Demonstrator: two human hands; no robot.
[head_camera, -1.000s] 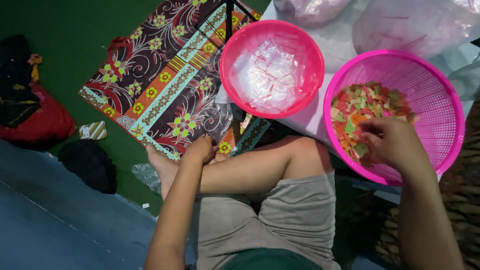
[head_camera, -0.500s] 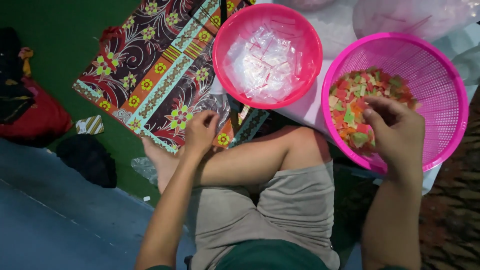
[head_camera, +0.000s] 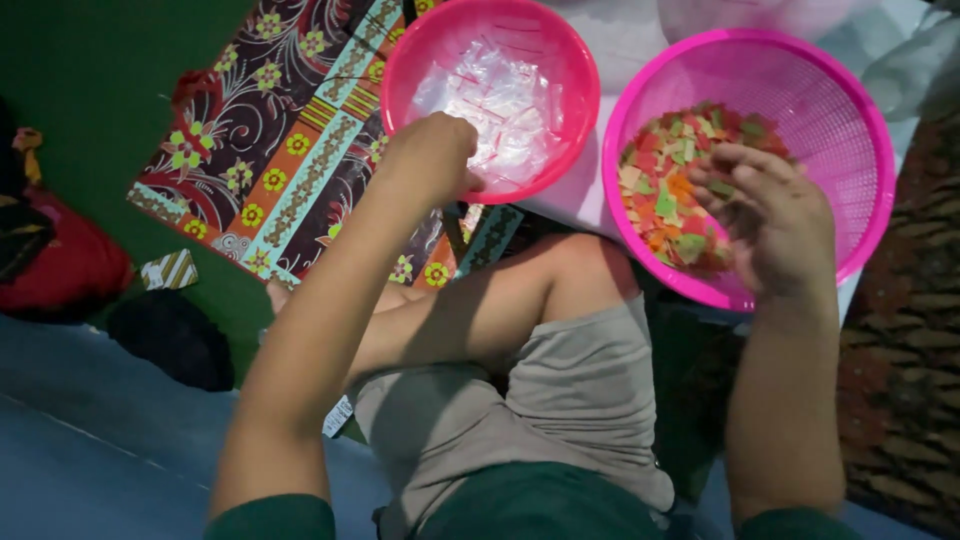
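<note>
My left hand (head_camera: 437, 150) reaches over the near rim of a pink bowl (head_camera: 575, 85) filled with small clear plastic bags (head_camera: 500, 95). Its fingers curl down into the bags, and whether they grip one is hidden. My right hand (head_camera: 770, 215) hovers palm down inside a pink mesh basket (head_camera: 850, 110), fingers apart and bent over a heap of small red, orange and green chips (head_camera: 665, 190). My bent bare knee (head_camera: 570, 265) lies just below both containers.
A patterned flowered mat (head_camera: 270, 150) lies on the green floor at the left. A red and dark bundle (head_camera: 60, 270) and a dark object (head_camera: 170, 335) sit at the far left. White plastic sheeting (head_camera: 620, 30) lies behind the bowl, and a brown patterned cloth (head_camera: 910, 330) at the right.
My left hand has left the mat by my foot and moved up to the bowl of plastic bags. My right hand stays in the basket, its fingers now spread more.
</note>
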